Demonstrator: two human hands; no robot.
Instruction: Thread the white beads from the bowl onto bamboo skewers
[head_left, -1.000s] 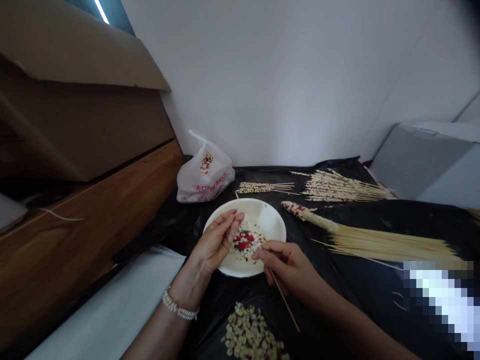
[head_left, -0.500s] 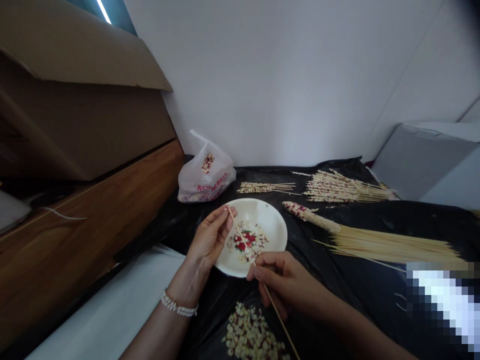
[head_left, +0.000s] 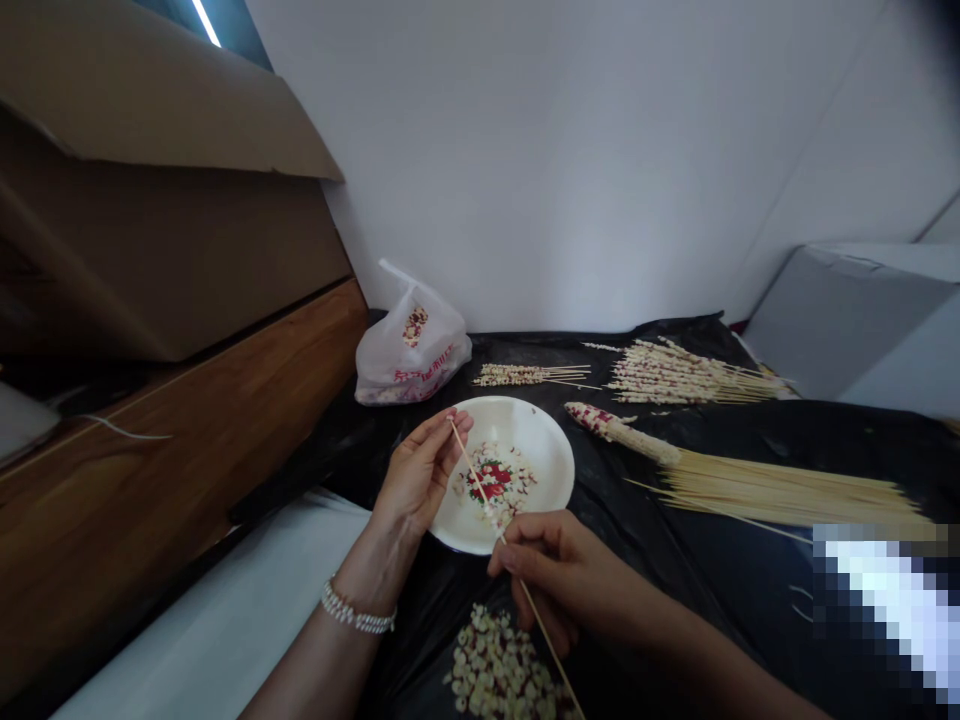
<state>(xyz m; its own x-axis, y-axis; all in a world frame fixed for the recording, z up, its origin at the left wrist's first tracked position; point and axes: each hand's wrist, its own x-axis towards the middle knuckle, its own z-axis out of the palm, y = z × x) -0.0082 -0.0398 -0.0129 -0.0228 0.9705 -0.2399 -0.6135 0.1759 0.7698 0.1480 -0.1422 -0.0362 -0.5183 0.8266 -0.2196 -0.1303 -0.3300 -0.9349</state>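
Note:
My right hand [head_left: 544, 570] grips a thin bamboo skewer [head_left: 469, 460] that slants up to the left, with a few pale kernels [head_left: 491, 512] threaded on it just above my fingers. At the skewer's upper tip, my left hand [head_left: 424, 465] pinches what looks like a small corn kernel [head_left: 451, 418], mostly covered by the fingertips. Beneath both hands stands a white basin [head_left: 551, 440] with a red flower print and scattered kernels in it. A heap of pale and dark-red kernels [head_left: 502, 665] lies nearer to me, below my right hand.
Behind the basin are a white plastic bag [head_left: 412, 350] and a small row of kernel-threaded skewers [head_left: 514, 374]. To the right lie a larger threaded pile [head_left: 660, 375], a partly stripped corn cob [head_left: 600, 422] and bare skewers [head_left: 780, 485]. A cardboard box [head_left: 172, 250] stands left.
The skewer has shifted slightly up and left, and my right hand has moved a little left with it. My left hand stays almost in place at the tip.

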